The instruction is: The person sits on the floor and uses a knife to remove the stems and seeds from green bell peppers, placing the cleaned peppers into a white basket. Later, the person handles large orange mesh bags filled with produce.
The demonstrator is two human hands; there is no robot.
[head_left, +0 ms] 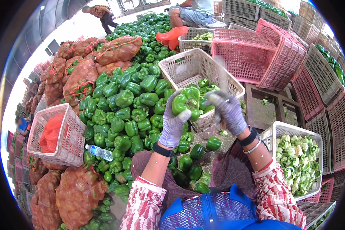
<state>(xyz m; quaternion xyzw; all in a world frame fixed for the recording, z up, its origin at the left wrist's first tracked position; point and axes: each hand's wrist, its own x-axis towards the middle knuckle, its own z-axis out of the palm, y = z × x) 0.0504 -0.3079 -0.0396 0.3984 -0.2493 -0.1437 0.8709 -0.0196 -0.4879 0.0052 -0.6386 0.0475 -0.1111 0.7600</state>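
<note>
My left hand, in a pale knit glove, grips a large green bell pepper with its stem end turned to the right. Just right of the pepper is my right hand, also gloved and blurred by motion. Its fingers are curled around a blurred tool, and a pale blade-like streak rises above them. Beneath both hands stands a whitish plastic crate with green peppers at its near end. A big heap of green bell peppers lies to the left of my left hand.
At right, a white crate holds pale green pepper cores. Pink crates lie beyond it. Filled red mesh sacks, a crate with red netting and a water bottle are at left. A seated person is ahead.
</note>
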